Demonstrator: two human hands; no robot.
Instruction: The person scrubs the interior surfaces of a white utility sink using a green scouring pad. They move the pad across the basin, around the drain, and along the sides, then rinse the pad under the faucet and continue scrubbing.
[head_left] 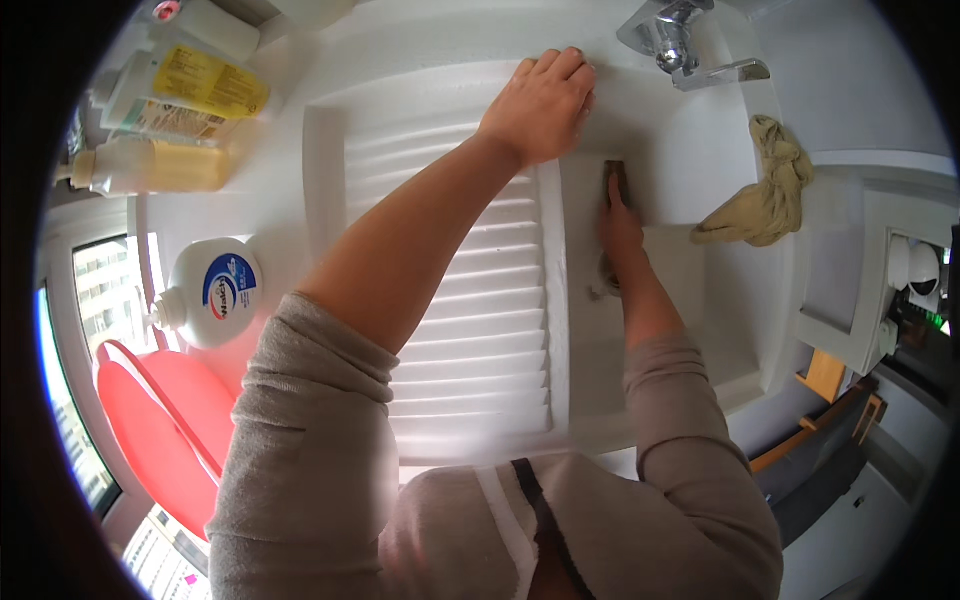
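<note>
My left hand (pixel 548 105) reaches across a white ribbed washboard (pixel 480 310) to the far end of the ledge beside the basin. Its fingers are curled downward, and whatever they grip is hidden under them. Down in the white sink basin (pixel 735 300), my right hand (pixel 621 232) presses a dark, narrow object (pixel 615 178) against the basin's left part. The object's kind is too dim to make out. Close to the right wrist is the round drain (pixel 608 272), partly covered by the arm.
A chrome faucet (pixel 672 45) overhangs the basin's far side. A crumpled olive cloth (pixel 775 190) drapes over the right rim. Along the left stand a white pump bottle (pixel 218 293), a yellowish bottle (pixel 175 165), a yellow-labelled bottle (pixel 210 82) and a red basin (pixel 160 415).
</note>
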